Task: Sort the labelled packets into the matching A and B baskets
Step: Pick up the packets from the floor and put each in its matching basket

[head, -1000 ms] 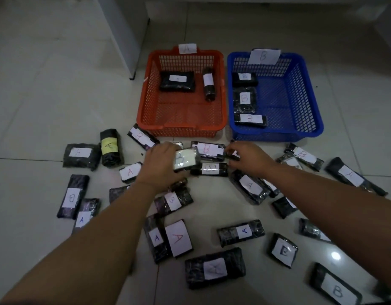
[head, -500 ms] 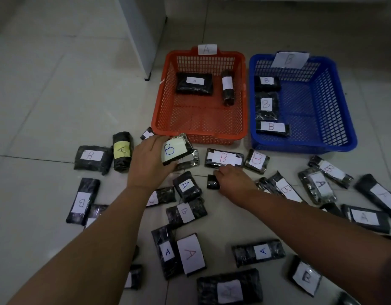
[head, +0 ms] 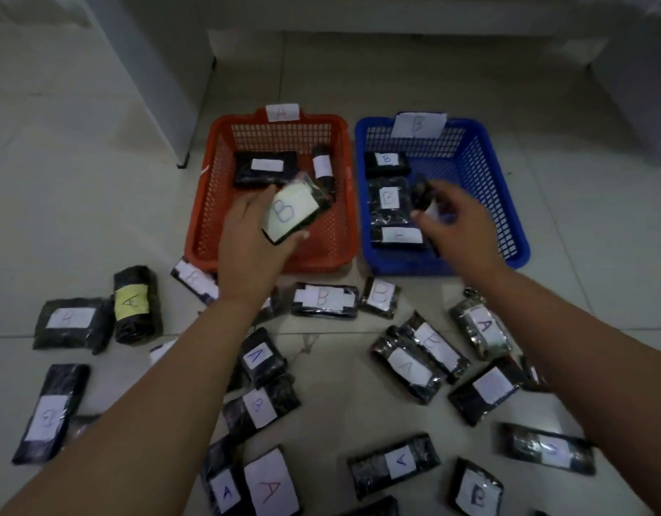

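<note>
My left hand [head: 247, 236] grips a black packet labelled B [head: 293, 210] and holds it above the orange basket [head: 209, 202], which carries an A tag and holds two packets. My right hand [head: 459, 225] pinches a small black packet [head: 422, 193] over the blue basket [head: 507, 202], tagged B, where three B packets lie along its left side. Several black packets with A and B labels are scattered on the tiled floor in front of both baskets, among them a yellow-labelled A packet [head: 133, 303].
A white cabinet corner [head: 165, 106] stands on the floor left of the orange basket. Another white unit [head: 641, 87] sits at the far right. Both forearms reach across the loose packets toward the baskets.
Both hands rose from the floor and moved forward. The left carried its B packet over the orange basket; the right lifted a small packet over the blue basket.
</note>
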`<state>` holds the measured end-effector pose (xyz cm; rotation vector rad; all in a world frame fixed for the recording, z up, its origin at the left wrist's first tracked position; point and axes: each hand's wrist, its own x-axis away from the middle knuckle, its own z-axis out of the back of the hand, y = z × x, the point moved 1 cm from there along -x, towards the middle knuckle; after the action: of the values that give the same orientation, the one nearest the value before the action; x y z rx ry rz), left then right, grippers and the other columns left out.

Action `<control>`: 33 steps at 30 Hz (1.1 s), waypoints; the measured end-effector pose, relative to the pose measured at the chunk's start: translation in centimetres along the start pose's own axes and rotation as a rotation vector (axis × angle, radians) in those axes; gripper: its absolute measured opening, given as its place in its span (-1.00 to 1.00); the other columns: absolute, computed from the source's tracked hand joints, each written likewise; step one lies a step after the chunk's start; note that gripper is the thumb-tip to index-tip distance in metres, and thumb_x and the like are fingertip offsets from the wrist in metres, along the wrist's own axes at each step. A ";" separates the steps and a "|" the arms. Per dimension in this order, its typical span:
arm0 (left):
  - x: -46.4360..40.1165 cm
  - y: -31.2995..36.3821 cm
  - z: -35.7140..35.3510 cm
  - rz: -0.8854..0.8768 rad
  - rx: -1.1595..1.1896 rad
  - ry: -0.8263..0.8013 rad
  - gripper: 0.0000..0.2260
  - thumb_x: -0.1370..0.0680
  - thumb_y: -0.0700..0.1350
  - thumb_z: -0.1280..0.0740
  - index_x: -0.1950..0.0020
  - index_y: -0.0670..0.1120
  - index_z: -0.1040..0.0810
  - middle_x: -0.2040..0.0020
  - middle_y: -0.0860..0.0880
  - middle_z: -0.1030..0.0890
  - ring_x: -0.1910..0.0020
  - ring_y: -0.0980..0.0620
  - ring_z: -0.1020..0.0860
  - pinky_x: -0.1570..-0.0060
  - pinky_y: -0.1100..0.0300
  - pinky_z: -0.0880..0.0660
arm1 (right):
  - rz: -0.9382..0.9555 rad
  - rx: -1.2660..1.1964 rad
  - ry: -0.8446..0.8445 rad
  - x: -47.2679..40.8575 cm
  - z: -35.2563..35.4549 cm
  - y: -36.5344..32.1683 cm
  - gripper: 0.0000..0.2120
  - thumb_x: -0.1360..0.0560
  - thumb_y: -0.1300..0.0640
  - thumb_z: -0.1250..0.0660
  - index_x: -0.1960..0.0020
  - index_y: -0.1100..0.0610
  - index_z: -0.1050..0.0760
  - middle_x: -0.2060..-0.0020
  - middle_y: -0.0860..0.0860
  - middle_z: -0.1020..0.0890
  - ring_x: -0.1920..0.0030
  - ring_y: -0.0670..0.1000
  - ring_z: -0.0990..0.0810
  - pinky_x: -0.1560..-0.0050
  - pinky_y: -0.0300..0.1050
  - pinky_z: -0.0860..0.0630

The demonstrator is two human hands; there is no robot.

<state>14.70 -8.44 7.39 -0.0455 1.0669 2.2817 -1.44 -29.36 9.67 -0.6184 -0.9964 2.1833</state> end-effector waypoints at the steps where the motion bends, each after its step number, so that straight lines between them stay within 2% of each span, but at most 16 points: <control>1: -0.2 1.1 -1.1 -0.018 0.031 -0.047 -0.35 -0.33 0.01 -0.54 -0.36 -0.05 -0.40 -0.23 -0.03 -0.48 -0.21 0.04 -0.41 -0.17 0.24 -0.32 | -0.027 0.007 0.051 -0.9 1.6 1.1 -0.58 -0.42 0.16 -0.42 -0.26 0.07 -0.47 -0.04 -0.05 -0.54 0.01 -0.14 -0.47 0.12 -0.51 -0.33; 3: -0.7 3.1 -3.4 -0.059 0.055 -0.127 -0.37 -0.29 -0.01 -0.56 -0.30 -0.05 -0.45 -0.18 0.00 -0.50 -0.16 0.06 -0.43 -0.09 0.26 -0.32 | -0.075 0.068 0.094 -2.2 3.9 3.7 -0.56 -0.41 0.20 -0.43 -0.28 0.12 -0.47 -0.11 0.05 -0.55 -0.02 -0.08 -0.47 0.05 -0.44 -0.30; 7: -2.0 6.2 -8.4 -0.140 0.033 -0.309 -0.41 -0.27 -0.03 -0.58 -0.24 -0.08 -0.49 -0.15 -0.03 -0.53 -0.12 0.01 -0.47 0.00 0.25 -0.32 | -0.091 0.124 0.032 -3.7 5.7 8.0 -0.50 -0.39 0.23 -0.45 -0.31 0.15 -0.45 -0.17 0.17 -0.54 -0.13 0.07 -0.51 -0.01 -0.43 -0.27; 12: -2.4 8.6 -14.1 -0.155 -0.061 -0.610 -0.39 -0.28 0.00 -0.57 -0.27 -0.05 -0.47 -0.20 -0.03 -0.50 -0.15 0.01 -0.46 -0.07 0.19 -0.40 | -0.164 0.060 -0.050 -4.8 4.7 10.8 -0.47 -0.37 0.20 -0.48 -0.31 0.14 -0.44 -0.20 0.11 -0.54 -0.02 -0.08 -0.44 0.04 -0.43 -0.28; 15: -3.1 8.8 -16.0 -0.105 -0.156 -0.709 -0.42 -0.28 0.04 -0.56 -0.23 -0.05 -0.47 -0.17 -0.03 -0.50 -0.12 -0.01 -0.47 -0.07 0.11 -0.44 | -0.207 0.075 -0.066 -5.3 3.8 12.3 -0.46 -0.36 0.11 -0.49 -0.29 0.12 -0.41 -0.14 0.07 -0.56 0.02 -0.07 -0.46 0.05 -0.28 -0.35; 18: -3.9 8.6 -17.2 -0.129 -0.285 -0.794 -0.46 -0.29 -0.06 -0.57 -0.20 -0.07 -0.45 -0.18 -0.06 -0.49 -0.12 -0.04 -0.47 -0.05 0.12 -0.44 | -0.219 0.215 -0.127 -5.5 2.8 13.6 -0.48 -0.35 0.05 -0.50 -0.24 0.14 -0.43 -0.12 0.09 -0.58 -0.02 0.05 -0.54 0.00 -0.11 -0.47; 22: -4.3 8.4 -18.3 -0.175 -0.400 -0.860 -0.52 -0.33 -0.13 -0.53 -0.17 -0.05 -0.43 -0.18 -0.05 -0.50 -0.11 -0.04 -0.49 0.08 0.20 -0.36 | -0.233 0.384 -0.219 -6.4 2.2 14.0 -0.49 -0.31 -0.01 -0.52 -0.18 0.12 -0.45 -0.09 0.08 -0.60 -0.05 0.11 -0.56 0.00 -0.03 -0.51; 26: -4.1 8.3 -18.8 -0.306 -0.512 -0.839 -0.53 -0.37 -0.09 -0.49 -0.20 -0.06 -0.39 -0.22 -0.07 -0.47 -0.16 -0.08 -0.46 0.00 0.11 -0.40 | -0.283 0.486 -0.265 -7.5 1.9 14.4 -0.51 -0.29 -0.01 -0.53 -0.12 0.12 -0.44 -0.03 0.10 -0.60 0.00 0.12 -0.56 0.04 -0.01 -0.52; 29: -4.3 8.0 -18.8 -0.356 -0.498 -0.851 -0.56 -0.38 -0.08 -0.49 -0.19 -0.08 -0.40 -0.20 -0.07 -0.48 -0.15 -0.08 -0.46 0.01 0.10 -0.39 | -0.328 0.449 -0.264 -7.8 1.6 15.0 -0.48 -0.30 0.02 -0.53 -0.16 0.16 -0.45 -0.06 0.13 -0.59 -0.04 0.14 -0.55 0.00 -0.04 -0.50; 33: -4.9 7.5 -19.0 -0.261 -0.416 -0.871 -0.64 -0.37 -0.12 -0.50 -0.12 -0.06 -0.49 -0.14 -0.05 -0.55 -0.11 -0.05 -0.50 0.01 0.10 -0.43 | -0.376 0.318 -0.256 -8.1 1.7 15.8 -0.50 -0.31 0.16 -0.53 -0.19 0.23 -0.47 -0.08 0.19 -0.59 -0.07 0.17 -0.56 -0.02 -0.06 -0.50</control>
<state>10.50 -28.05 1.03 0.5548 0.1227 1.9147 -2.80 -43.94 -0.55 0.0000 -0.7888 2.0460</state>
